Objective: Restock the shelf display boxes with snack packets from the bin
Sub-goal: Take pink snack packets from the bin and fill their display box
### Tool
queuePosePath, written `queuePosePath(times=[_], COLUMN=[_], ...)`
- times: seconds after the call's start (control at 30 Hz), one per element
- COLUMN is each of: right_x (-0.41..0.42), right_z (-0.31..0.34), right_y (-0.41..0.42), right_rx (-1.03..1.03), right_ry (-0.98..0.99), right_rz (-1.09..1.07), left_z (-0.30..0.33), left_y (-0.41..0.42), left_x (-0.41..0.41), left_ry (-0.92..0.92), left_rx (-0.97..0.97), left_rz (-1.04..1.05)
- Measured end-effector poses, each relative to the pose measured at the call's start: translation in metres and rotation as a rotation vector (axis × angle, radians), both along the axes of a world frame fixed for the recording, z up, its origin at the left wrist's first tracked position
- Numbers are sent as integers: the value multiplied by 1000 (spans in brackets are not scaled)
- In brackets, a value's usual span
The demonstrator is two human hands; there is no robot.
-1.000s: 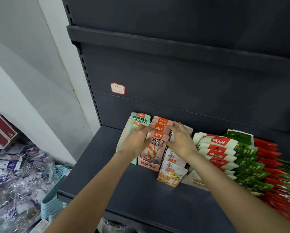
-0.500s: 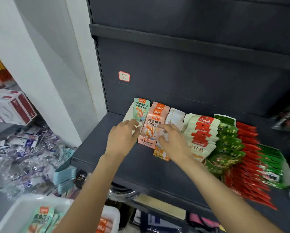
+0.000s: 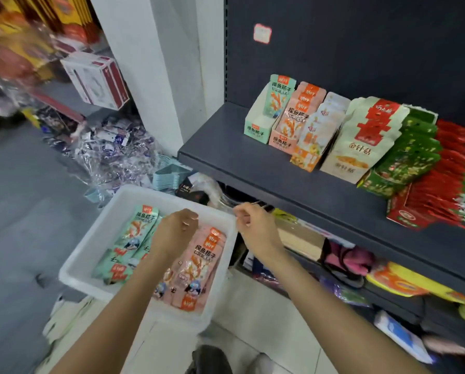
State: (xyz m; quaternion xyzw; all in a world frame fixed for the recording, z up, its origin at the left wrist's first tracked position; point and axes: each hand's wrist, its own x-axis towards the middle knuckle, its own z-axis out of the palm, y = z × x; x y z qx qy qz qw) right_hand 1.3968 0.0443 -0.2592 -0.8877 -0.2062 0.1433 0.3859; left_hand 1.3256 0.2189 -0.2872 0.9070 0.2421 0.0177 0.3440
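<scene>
Two bare hands are hovering over a white plastic bin (image 3: 85,255) in the single head-camera view, which is looking down past a dark shelf (image 3: 253,168) on the right. On that shelf, several display boxes are standing side by side: a mint-green display box (image 3: 255,122) at the far left is showing only one upright packet at its back and is looking mostly unfilled, while the pink display box (image 3: 282,139) just right of it is appearing packed with pink packets. Further right, cream, green and red snack rows are sitting tightly filled. In the bin, near and to the left, mint-green packets (image 3: 134,238) are lying in a loose pile on the left side, and pink packets (image 3: 199,265) are lying stacked on the right side, so plenty of stock is waiting. As a judgement, the pink box is seeming done and the green box is needing most of the remaining work. The left hand (image 3: 176,233) is hanging above the middle of the bin with fingers loosely curled, holding nothing and not clearly touching any packet. The right hand (image 3: 255,228) is hanging just beyond the bin's right rim, fingers loosely bent and also holding nothing that can be made out. Clutter on the floor at the far left is too blurred to identify.
</scene>
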Motion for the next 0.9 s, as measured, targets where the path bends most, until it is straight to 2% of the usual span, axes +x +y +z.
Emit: queuePosePath(times=[0.23,0.43,0.57,0.73,0.83,0.9], right_x=[-56,-80,-86,-89,-92,-96], right_z=[-59,-98,-120,-142,-146,-146], right_y=[75,118,131,138,147,153], right_rx=[-45,-136,-167,-343,-333,-311], right_ry=[192,308,418,492,573,533], right_rz=[-45,-257,-389,-366,-353,-316], left_z=[-52,-83,-99,-126,-134,-137], left_y=[76,126,142,153,154,153], left_x=[-46,-46,-40,-38,-40,-40], left_ry=[129,285,316,386,387,376], left_rx=[-41,50,118,228,245,243], left_rz=[-56,-315,-456,-575,-587,-581])
